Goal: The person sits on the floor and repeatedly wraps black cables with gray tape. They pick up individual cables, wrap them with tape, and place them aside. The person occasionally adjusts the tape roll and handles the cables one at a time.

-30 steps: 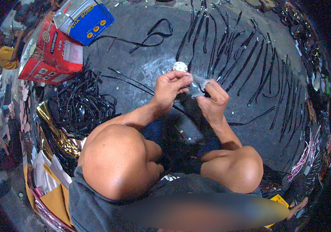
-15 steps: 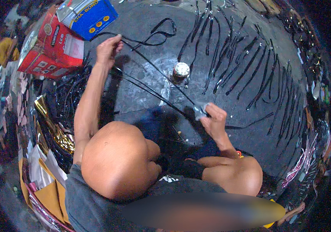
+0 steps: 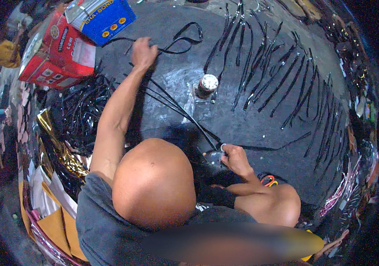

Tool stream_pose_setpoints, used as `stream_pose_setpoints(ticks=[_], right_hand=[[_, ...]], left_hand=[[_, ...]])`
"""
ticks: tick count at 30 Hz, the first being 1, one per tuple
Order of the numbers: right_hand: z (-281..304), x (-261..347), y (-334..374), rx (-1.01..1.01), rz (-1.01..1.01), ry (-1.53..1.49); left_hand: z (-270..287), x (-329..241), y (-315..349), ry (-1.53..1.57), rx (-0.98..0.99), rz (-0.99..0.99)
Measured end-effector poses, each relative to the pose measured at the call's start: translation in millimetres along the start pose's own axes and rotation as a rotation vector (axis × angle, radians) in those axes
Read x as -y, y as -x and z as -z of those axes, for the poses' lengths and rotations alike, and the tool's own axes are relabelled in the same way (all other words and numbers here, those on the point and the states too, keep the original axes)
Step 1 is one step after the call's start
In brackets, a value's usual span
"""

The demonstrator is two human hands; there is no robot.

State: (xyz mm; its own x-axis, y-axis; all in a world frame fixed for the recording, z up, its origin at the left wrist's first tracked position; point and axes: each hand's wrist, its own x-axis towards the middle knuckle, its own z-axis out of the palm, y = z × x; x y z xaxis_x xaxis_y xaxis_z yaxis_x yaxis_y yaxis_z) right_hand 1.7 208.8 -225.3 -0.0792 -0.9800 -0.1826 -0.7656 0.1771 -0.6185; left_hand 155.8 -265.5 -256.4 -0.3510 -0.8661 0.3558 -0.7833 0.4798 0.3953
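Observation:
My left hand [image 3: 144,53] is closed at the far left, its fingers curled at a thin glossy black strap [image 3: 190,41] that lies looped on the floor; its fingertips are partly hidden. Lengths of black strap [image 3: 177,106] run from beneath my left forearm toward my right hand. Low in front of my right knee, my right hand [image 3: 238,159] is closed on a crumpled greyish, see-through piece [image 3: 215,157], with the strap ends meeting at it. Beyond my hands, a small round tin [image 3: 208,84] with a whitish, smeared top stands between them.
Several black straps [image 3: 289,84] lie in rows at the right. At the left are a red carton [image 3: 61,53], a blue box [image 3: 105,22], a heap of black strips [image 3: 81,102] and gold foil [image 3: 65,155]. Orange-handled scissors [image 3: 269,181] lie by my right knee.
My left hand has moved right and lowered toward the looped strap. My right hand has drawn down and slightly left with the greyish piece; the strap between my hands is no longer stretched straight.

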Motion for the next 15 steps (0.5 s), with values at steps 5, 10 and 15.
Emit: stream_pose_setpoints(ticks=[5,10,15], right_hand=[[20.6,12.1,-16.8,-0.179,-0.173,-0.087],[46.5,18.7,-41.7,-0.36,-0.104,-0.208],[95.2,4.2,-51.3,-0.528,-0.169,-0.236]], left_hand=[[-36.2,-105.7,-12.2,-0.025,0.319,-0.162],[-79.2,-63.0,-4.8,0.129,0.22,-0.166],[-6.3,-59.3,-76.3,0.885,0.298,-0.003]])
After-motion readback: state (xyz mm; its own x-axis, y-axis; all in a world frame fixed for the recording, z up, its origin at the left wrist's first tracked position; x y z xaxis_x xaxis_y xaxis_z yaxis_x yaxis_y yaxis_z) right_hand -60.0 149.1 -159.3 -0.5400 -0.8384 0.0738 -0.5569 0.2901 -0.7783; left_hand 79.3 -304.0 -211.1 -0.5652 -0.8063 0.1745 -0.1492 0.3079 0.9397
